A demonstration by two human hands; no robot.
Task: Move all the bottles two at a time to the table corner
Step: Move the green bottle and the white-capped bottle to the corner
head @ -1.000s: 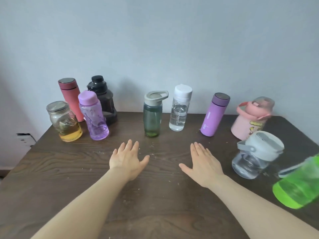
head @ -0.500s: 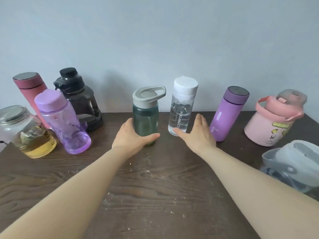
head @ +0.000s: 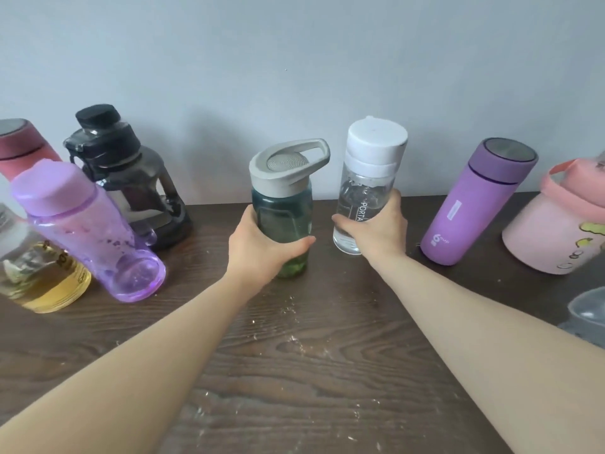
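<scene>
Left hand (head: 262, 247): fingers clenched round the lower body of the green bottle (head: 283, 211), upright at the counter (head: 294, 371) middle. Right hand (head: 376, 231): fingers clasp the clear white-capped bottle (head: 368, 178), just right of the green one. Purple flask (head: 474, 204) stands right of the right fingers; translucent purple bottle (head: 88, 231) and black jug (head: 131, 178) stand left of the left fingers

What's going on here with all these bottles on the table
A person is gripping two bottles at once. The left hand is wrapped around the dark green bottle with the grey loop lid, and the right hand holds the clear bottle with the white cap. Both stand near the wall at the back of the dark wooden table. Other bottles stand on either side, untouched.
</scene>
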